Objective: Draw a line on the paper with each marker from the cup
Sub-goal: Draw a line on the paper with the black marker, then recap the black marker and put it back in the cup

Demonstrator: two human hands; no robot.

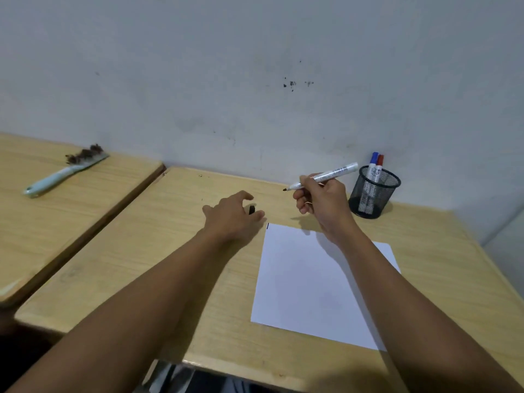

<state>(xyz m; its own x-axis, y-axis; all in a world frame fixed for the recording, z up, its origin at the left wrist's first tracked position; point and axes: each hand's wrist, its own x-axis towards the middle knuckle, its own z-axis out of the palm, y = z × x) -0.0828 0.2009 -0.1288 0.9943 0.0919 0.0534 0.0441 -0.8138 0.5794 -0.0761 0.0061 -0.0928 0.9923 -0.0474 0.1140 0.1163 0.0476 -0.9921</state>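
My right hand grips an uncapped black marker above the table, tip pointing left, behind the white paper. A short black mark shows at the paper's far left corner. My left hand rests on the table left of the paper, fingers spread around the black cap, which stands between thumb and fingers; whether it is gripped I cannot tell. A black mesh cup at the back right holds a blue marker and a red marker.
The wooden table meets a white wall at the back. A second table stands to the left with a light blue brush on it. A narrow gap separates the two tables.
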